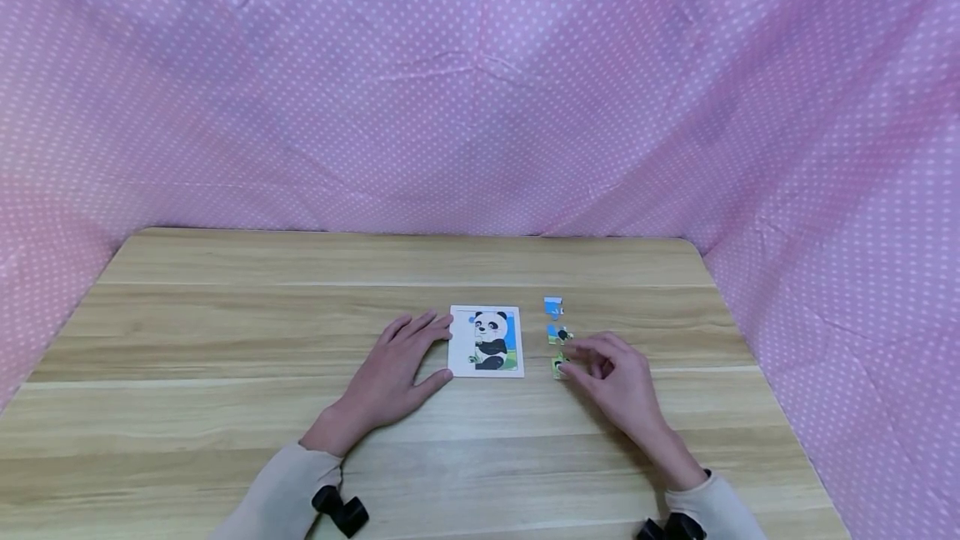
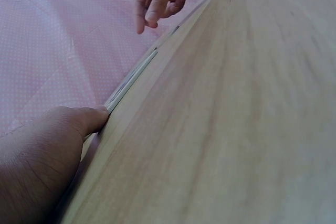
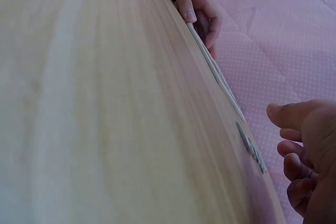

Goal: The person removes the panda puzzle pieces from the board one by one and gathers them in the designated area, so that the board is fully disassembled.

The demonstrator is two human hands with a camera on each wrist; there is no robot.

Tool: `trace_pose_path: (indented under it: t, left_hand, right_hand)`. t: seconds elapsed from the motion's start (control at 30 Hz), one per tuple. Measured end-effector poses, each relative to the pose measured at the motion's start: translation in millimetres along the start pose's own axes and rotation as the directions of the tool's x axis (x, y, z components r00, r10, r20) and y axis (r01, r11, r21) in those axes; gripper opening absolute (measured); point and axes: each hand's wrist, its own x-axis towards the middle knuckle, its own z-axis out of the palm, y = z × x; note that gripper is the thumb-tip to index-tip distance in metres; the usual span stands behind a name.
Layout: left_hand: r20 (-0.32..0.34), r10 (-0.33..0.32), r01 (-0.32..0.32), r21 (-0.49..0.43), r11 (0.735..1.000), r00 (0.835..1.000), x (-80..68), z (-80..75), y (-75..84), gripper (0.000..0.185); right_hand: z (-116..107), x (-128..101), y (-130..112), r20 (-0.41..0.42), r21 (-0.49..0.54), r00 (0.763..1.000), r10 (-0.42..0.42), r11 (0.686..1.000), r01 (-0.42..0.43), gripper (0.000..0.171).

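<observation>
Okay, board (image 1: 491, 344) flat on surface (image 1: 225, 332), nearer right edge than left, well in from far edge. Panda picture on it, left strip white. Pieces (image 1: 553, 307): three, lined up just right of board, running toward far edge. Left hand (image 1: 397, 373) spread, fingertips and thumb at board's left side. Right hand (image 1: 615, 382) raised by the nearer pieces, fingers loosely bent, thumb apart, gripping nothing. Pink dotted cloth (image 1: 480, 107) beyond far edge.
</observation>
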Motion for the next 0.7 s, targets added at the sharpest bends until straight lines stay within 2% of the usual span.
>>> trace_pose_path:
  t: [0.2, 0.53, 0.7]
  left_hand:
    - [-0.002, 0.000, 0.000, 0.001, 1.000, 1.000, 0.0, 0.7, -0.2, 0.057]
    - [-0.002, -0.002, 0.002, 0.005, 1.000, 1.000, 0.1, 1.0, 0.4, 0.056]
    - [0.001, -0.005, 0.005, 0.002, 1.000, 1.000, 0.1, 2.1, -1.0, 0.055]
  right_hand:
    - [3.5, 5.3, -12.6, 0.008, 0.005, 1.000, -0.004, 1.000, 0.004, 0.032]
    - [14.1, 14.2, -27.3, 0.026, 0.020, 0.998, -0.061, 0.998, 0.060, 0.035]
    - [20.4, 18.4, -34.7, 0.048, 0.021, 0.998, -0.050, 0.999, 0.049, 0.034]
